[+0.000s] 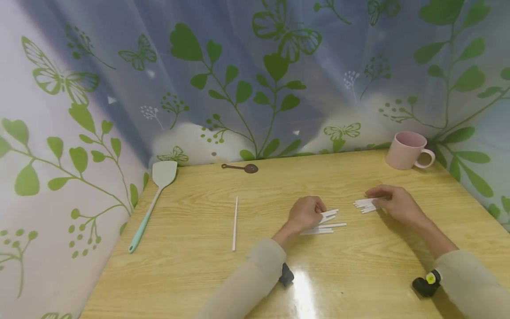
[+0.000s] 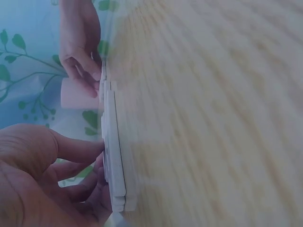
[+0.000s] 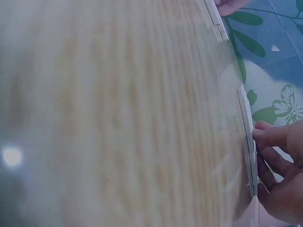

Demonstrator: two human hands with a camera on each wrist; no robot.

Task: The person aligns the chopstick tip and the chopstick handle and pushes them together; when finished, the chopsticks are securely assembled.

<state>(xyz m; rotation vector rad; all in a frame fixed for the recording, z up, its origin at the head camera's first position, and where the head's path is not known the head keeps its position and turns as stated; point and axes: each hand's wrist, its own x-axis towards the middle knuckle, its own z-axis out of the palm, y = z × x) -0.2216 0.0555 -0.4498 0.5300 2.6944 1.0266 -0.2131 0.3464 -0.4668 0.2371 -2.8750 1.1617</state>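
Several thin white sticks (image 1: 336,225) lie in a loose, fanned group on the wooden table under my left hand (image 1: 304,213). Its thumb and fingers pinch part of this group, also seen as a low stack of sticks (image 2: 113,146) in the left wrist view. To the right, my right hand (image 1: 400,206) pinches a second small bunch of white sticks (image 1: 363,204) close to the tabletop. In the right wrist view, thumb and fingertips meet the edge of that bunch (image 3: 248,142). A single white stick (image 1: 235,223) lies apart, left of both hands.
A spatula (image 1: 164,175) with a mint-green handle lies along the table's left side. At the back edge is a small brown spoon (image 1: 250,168). A pink mug (image 1: 402,153) stands at the back right corner, before a leaf-patterned curtain (image 1: 235,79).
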